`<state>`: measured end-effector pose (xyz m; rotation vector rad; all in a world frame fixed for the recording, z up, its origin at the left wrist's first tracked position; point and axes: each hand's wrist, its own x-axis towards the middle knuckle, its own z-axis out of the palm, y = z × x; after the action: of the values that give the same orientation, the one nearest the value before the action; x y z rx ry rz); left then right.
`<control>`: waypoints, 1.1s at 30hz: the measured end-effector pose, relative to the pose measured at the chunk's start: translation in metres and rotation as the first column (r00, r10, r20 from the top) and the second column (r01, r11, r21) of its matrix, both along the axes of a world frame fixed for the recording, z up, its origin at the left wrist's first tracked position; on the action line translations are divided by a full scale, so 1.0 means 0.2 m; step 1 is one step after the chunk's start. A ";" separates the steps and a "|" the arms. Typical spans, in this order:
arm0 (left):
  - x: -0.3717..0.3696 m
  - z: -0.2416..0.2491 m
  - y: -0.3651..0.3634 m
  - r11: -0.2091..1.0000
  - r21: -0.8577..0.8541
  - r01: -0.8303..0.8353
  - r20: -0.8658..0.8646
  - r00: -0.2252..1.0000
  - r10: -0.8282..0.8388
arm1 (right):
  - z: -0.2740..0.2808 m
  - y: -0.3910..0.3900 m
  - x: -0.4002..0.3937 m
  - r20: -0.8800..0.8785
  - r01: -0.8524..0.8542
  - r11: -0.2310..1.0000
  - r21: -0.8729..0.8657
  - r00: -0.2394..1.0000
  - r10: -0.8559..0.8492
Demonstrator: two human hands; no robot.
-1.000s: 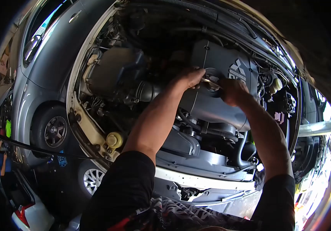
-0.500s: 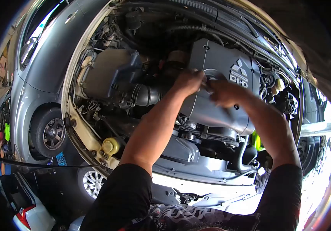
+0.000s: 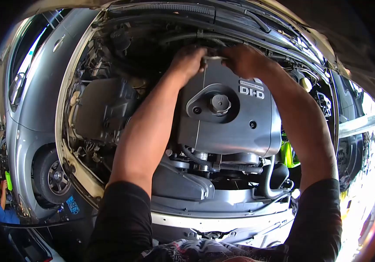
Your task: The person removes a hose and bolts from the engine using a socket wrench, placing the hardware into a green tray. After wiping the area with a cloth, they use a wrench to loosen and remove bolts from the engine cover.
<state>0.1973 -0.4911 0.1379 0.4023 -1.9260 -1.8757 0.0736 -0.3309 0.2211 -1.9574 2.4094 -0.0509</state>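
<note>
A dark grey engine cover with raised DI-D lettering lies below my hands. At its far edge my left hand is closed, its fingers at one end of a slim shiny metal hand tool. My right hand grips the other end of that tool, which spans the gap between the hands; its exact kind is hidden by my fingers. The round black oil filler cap sits in the cover's recess, nearer me. Bolt holes show beside the cap and at the cover's right.
A black air-filter box stands left of the cover. Ribbed hoses and the front crossmember lie on my side. A bright green cloth-like item is at the right. A grey car stands close on the left.
Both hands have moved from the oil filler cap area to the far edge of the engine cover, leaving the cap visible. The camera view has shifted slightly.
</note>
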 end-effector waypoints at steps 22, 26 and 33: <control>-0.51 -0.19 -0.25 0.949 -0.301 -0.091 0.011 0.995 0.099 | -0.03 -0.12 -0.18 0.132 0.142 0.955 0.259 0.975 -0.180; -0.60 -0.32 -0.27 0.997 -0.074 -0.034 -0.272 0.962 0.013 | -0.01 0.00 -0.06 0.154 0.198 0.946 0.257 0.958 -0.243; -0.58 -0.26 -0.12 0.976 -0.027 -0.215 -0.289 0.937 0.199 | -0.16 0.02 -0.46 -0.146 0.146 0.988 0.045 0.980 -0.138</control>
<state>0.0822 -0.5149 0.0851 0.2862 -1.6728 -1.6388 -0.0174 -0.3273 0.1896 -1.8224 2.6055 0.1559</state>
